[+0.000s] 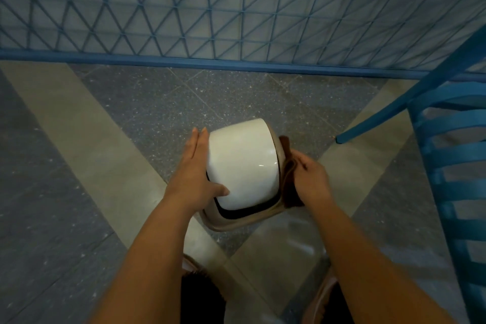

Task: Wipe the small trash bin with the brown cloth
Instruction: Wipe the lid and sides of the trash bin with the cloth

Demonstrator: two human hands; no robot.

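A small trash bin [243, 163] with a white domed swing lid and a beige rim stands on the floor in the middle of the view. My left hand [196, 168] lies flat against its left side, fingers straight, thumb resting on the lid. My right hand [311, 179] holds the brown cloth [288, 166] and presses it against the bin's right side. Part of the cloth is hidden behind the bin and under my fingers.
A blue chair [452, 155] stands close on the right, one leg ending near the bin. A blue lattice wall [236, 8] with a blue base rail runs across the back. The floor [105, 152] has grey and beige tiles. My feet show at the bottom.
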